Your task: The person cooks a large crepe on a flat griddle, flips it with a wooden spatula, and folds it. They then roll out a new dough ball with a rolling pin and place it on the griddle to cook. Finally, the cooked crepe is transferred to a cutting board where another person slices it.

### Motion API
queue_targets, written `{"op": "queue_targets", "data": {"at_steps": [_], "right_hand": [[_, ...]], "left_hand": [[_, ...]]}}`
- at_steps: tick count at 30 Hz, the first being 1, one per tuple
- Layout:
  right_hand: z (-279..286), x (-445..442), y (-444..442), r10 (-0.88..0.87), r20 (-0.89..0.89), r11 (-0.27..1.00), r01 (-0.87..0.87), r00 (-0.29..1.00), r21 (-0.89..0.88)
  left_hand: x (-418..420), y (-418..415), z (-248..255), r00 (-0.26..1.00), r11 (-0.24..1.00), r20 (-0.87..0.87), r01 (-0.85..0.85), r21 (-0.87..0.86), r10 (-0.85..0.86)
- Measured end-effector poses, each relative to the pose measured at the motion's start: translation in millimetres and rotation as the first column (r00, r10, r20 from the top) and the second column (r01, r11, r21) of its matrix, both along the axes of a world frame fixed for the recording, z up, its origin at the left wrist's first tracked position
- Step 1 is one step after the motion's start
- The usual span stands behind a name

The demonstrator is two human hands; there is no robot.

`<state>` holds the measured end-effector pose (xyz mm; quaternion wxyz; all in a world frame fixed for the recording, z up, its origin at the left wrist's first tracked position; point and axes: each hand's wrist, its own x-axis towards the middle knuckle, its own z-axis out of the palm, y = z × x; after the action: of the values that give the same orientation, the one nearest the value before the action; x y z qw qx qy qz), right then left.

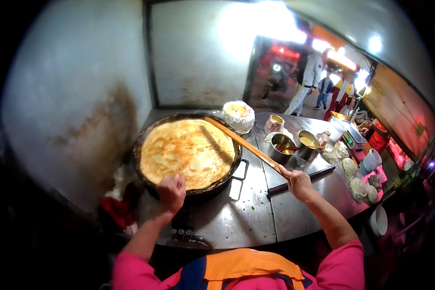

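Observation:
A large browned flatbread (186,154) fills a round black pan (235,165) on the left of the steel counter. My right hand (300,184) grips one end of a long flat wooden stick (244,144). The stick slants up and left, its far end over the pan's back rim, and casts a shadow on the bread. Curled fingers bring my left hand (172,192) to the bread's near edge, above the front rim; whether they pinch the bread is hidden. Beneath my right hand lies a dark rolling pin (317,175).
Steel pots (281,150) with spoons and a plastic-wrapped bundle (239,117) stand behind the stick. Several bagged dough-like lumps (349,168) line the right side near a scale (355,137). A metal handle (243,169) juts from the pan. People walk beyond the counter.

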<state>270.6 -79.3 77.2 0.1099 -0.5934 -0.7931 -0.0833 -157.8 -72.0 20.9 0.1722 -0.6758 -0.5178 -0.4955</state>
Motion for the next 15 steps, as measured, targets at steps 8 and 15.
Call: {"op": "queue_targets", "data": {"at_steps": [8,15], "right_hand": [[-27,17,-36,-0.16,0.283,0.934,0.238,0.946,-0.267],[-23,-9,-67,-0.201,0.316,0.884,0.31,0.927,-0.349]], "left_hand": [[-8,-64,-26,0.943,0.973,0.323,0.147,-0.18,-0.083],[-5,-31,-14,0.922,0.961,0.375,0.184,-0.208,-0.095]]}}
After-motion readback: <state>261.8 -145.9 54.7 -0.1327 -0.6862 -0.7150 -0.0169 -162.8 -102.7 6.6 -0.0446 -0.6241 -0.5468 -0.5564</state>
